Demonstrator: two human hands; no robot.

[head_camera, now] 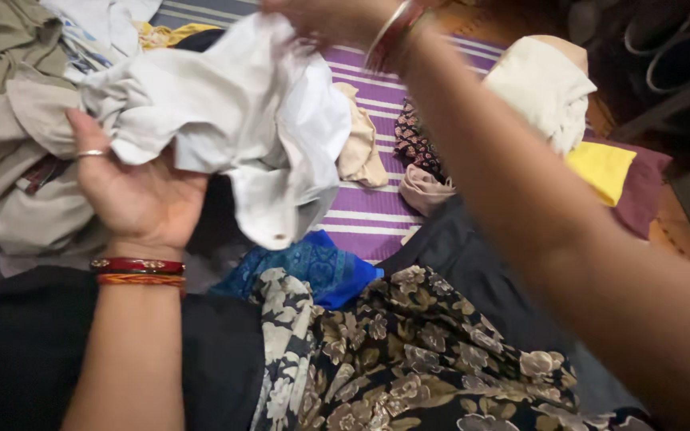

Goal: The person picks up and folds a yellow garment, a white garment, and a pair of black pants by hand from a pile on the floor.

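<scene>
Purple striped mat [369, 219]: left hand [133, 187], right hand [329, 17] grip white garment [233, 112].

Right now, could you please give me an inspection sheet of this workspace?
Surface: purple striped mat, mostly covered by clothes.
Job's things: crumpled white garment, held up between both hands.
Clutter: beige clothes at left; blue cloth; dark floral fabric in the foreground; cream cloth; yellow cloth.
Hands: left hand grips the garment's lower edge, ring and bangles on; right hand grips its top, partly cut off by the picture's edge.
Cables: nothing seen.
Surroundings: wooden floor at right, dark shapes beyond, too dim to tell.
</scene>
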